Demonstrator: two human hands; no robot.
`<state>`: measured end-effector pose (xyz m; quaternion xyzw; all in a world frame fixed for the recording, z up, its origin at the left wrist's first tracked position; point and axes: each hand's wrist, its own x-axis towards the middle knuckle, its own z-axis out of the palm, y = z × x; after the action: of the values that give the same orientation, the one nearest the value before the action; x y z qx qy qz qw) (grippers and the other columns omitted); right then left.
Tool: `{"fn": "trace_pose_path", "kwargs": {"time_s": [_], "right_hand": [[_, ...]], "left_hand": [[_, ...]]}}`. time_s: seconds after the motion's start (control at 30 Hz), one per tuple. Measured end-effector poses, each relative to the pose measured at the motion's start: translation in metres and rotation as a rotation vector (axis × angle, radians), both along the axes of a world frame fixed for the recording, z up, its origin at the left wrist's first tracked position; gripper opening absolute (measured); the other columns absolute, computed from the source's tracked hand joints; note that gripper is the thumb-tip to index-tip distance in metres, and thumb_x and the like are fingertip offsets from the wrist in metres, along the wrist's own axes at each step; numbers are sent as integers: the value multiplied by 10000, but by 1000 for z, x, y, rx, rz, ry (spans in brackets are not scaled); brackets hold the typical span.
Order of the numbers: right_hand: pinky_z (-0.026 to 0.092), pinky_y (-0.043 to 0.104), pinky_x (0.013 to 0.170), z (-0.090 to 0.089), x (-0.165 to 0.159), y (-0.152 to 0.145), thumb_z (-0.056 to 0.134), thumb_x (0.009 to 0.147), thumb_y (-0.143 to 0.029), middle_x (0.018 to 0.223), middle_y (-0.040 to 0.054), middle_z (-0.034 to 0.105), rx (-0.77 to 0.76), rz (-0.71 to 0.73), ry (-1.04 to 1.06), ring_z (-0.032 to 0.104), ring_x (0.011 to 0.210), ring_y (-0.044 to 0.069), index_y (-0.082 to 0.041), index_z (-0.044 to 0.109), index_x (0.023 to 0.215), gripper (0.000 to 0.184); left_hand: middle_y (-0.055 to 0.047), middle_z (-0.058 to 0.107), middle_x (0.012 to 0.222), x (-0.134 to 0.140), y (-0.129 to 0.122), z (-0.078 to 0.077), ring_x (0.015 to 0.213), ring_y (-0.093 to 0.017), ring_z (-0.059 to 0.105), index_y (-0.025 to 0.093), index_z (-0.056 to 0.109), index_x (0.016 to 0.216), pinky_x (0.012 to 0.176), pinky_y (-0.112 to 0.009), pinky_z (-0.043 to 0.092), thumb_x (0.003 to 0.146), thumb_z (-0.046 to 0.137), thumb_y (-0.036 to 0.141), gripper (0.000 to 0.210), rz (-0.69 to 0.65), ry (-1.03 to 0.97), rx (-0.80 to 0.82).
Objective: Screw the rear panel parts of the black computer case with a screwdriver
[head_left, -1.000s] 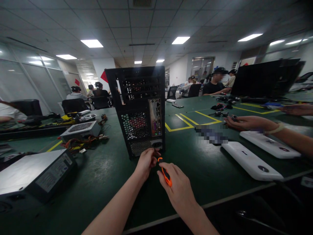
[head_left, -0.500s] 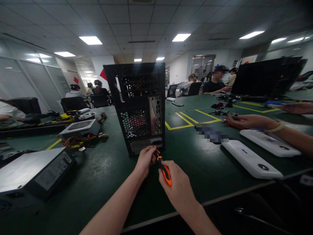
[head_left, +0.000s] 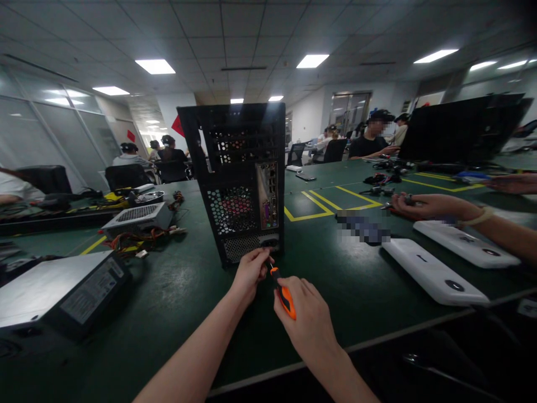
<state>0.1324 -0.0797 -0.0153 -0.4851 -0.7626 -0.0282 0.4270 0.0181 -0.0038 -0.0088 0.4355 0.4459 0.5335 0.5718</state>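
A black computer case (head_left: 247, 173) stands upright on the green table, its rear with the ports and vent grille facing me. At its lower right corner, just in front of the power supply's socket, is my left hand (head_left: 250, 270), fingers pinched together near a screwdriver's tip. Whatever is between those fingertips is too small to make out. My right hand (head_left: 308, 310) is closed around the orange and black handle of the screwdriver (head_left: 287, 296), whose shaft points up toward my left fingertips and the case.
A large metal power supply (head_left: 62, 296) lies at the left, with a smaller power supply (head_left: 138, 219) and cables behind it. On the right are two white devices (head_left: 434, 271) and a phone. A co-worker's hand (head_left: 440, 207) reaches in from the right. Monitors stand behind.
My hands and the screwdriver have barely moved; slightly more of the screwdriver's shaft shows below my left fingers. The co-worker's hand at the right has shifted a little.
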Motion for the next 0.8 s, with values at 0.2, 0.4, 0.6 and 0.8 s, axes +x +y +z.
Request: {"fn": "trace_pose_path", "kwargs": {"time_s": [0.2, 0.4, 0.6, 0.8], "right_hand": [[401, 302, 632, 2, -1, -1, 439, 756, -133, 759, 36, 518, 23, 11, -80, 491, 710, 169, -191, 531, 847, 142], [431, 274, 586, -1, -1, 0, 422, 794, -213, 751, 40, 545, -20, 43, 25, 517, 663, 151, -144, 465, 931, 160], [415, 308, 627, 0, -1, 2, 421, 747, -87, 746, 32, 516, 43, 45, -43, 495, 701, 167, -187, 519, 860, 181], [438, 299, 621, -1, -2, 0, 482, 765, -249, 793, 50, 546, -34, 41, 40, 520, 707, 169, -148, 461, 986, 244]], "left_hand": [[28, 495, 507, -1, 0, 1, 305, 4, 248, 96, 572, 749, 326, -173, 104, 655, 568, 334, 256, -38, -13, -7], [3, 532, 601, 0, 2, -1, 320, 9, 267, 85, 581, 823, 330, -170, 127, 655, 572, 318, 288, -27, -81, 23], [-22, 571, 625, -2, 0, -1, 313, 12, 273, 84, 585, 703, 334, -177, 103, 649, 578, 375, 296, -12, 5, -2], [-17, 573, 600, -1, 0, 4, 313, 19, 257, 77, 593, 716, 339, -173, 110, 660, 579, 327, 257, -20, -38, -8]]}}
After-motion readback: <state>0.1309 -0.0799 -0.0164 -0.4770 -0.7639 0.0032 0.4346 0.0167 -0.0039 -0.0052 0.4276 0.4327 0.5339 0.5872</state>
